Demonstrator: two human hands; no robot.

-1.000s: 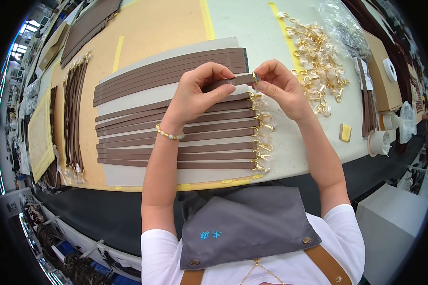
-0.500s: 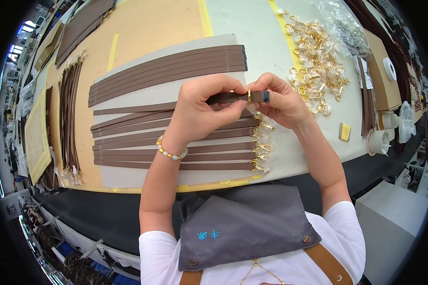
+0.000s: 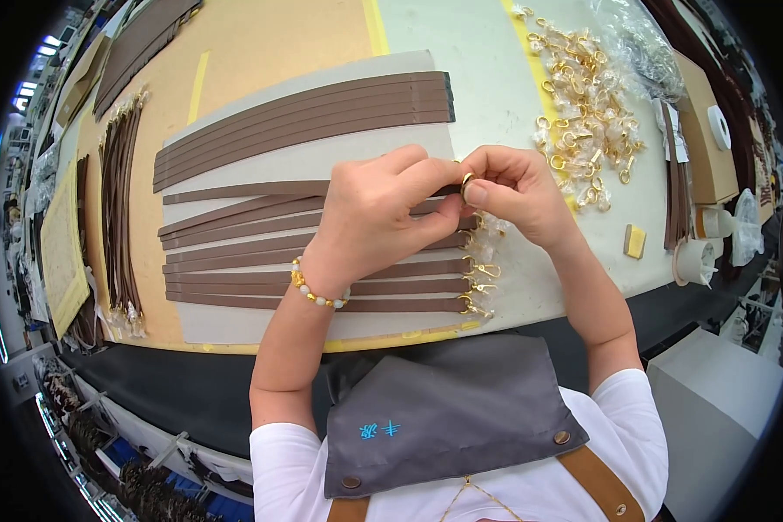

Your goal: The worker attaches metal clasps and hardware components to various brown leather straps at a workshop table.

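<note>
A brown strap (image 3: 444,190) runs between my hands, its end folded back at a gold clasp (image 3: 467,184). My left hand (image 3: 378,204) pinches the strap just left of the clasp. My right hand (image 3: 515,193) closes thumb and finger on the clasp and strap end, which its fingers mostly hide. Below them, several straps (image 3: 400,285) lie side by side, gold clasps (image 3: 483,268) at their right ends. Above is a row of joined brown straps (image 3: 313,122) with dark right ends. Both rows lie on a grey board (image 3: 226,326).
Gold clasps in clear wrap (image 3: 583,104) are heaped at the right, beside a clear plastic bag (image 3: 639,52). A small yellow block (image 3: 634,242) sits below them. A bundle of straps (image 3: 122,209) lies at the left. A cardboard box (image 3: 705,130) and white rolls (image 3: 694,259) stand far right.
The strap end that stuck out right of the gold clasp is now folded back between my fingers. My left hand has turned over it; my right thumb presses at the clasp.
</note>
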